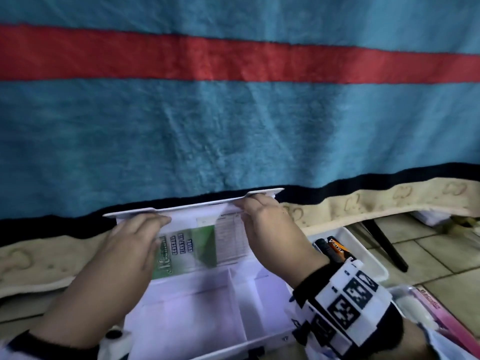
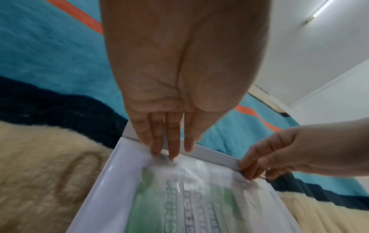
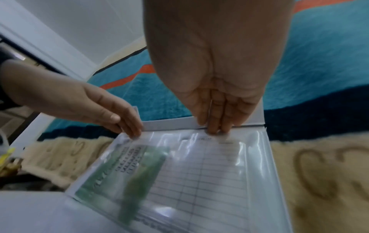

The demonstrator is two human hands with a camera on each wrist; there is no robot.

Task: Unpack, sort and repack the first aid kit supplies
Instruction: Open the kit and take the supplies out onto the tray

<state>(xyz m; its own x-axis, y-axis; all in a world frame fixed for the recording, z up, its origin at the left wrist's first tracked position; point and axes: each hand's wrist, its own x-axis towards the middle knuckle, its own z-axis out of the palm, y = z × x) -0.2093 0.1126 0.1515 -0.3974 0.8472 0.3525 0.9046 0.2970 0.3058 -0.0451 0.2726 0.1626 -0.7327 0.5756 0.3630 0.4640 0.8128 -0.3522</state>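
The white first aid kit box point(image 1: 194, 307) stands open in front of me with bare divided compartments. Its lid point(image 1: 181, 207) is raised; a clear sleeve inside it holds a green leaflet point(image 1: 187, 250) and a ruled checklist point(image 1: 231, 240). My left hand point(image 1: 161, 220) lies with straight fingers on the sleeve's top edge, its fingertips point(image 2: 169, 154) touching the plastic. My right hand point(image 1: 244, 203) pinches the lid's top rim near the right corner, seen as a right hand point(image 2: 251, 173) with thumb behind the rim. In the right wrist view its fingertips point(image 3: 213, 130) meet the sleeve's top.
A teal blanket point(image 1: 233, 126) with a red stripe and black border hangs behind the lid, over a cream mat point(image 1: 363, 201). A white tray point(image 1: 374, 258) with an orange-black item point(image 1: 337, 249) sits at right, near a pink packet point(image 1: 436, 315) and a dark furniture leg point(image 1: 387, 245).
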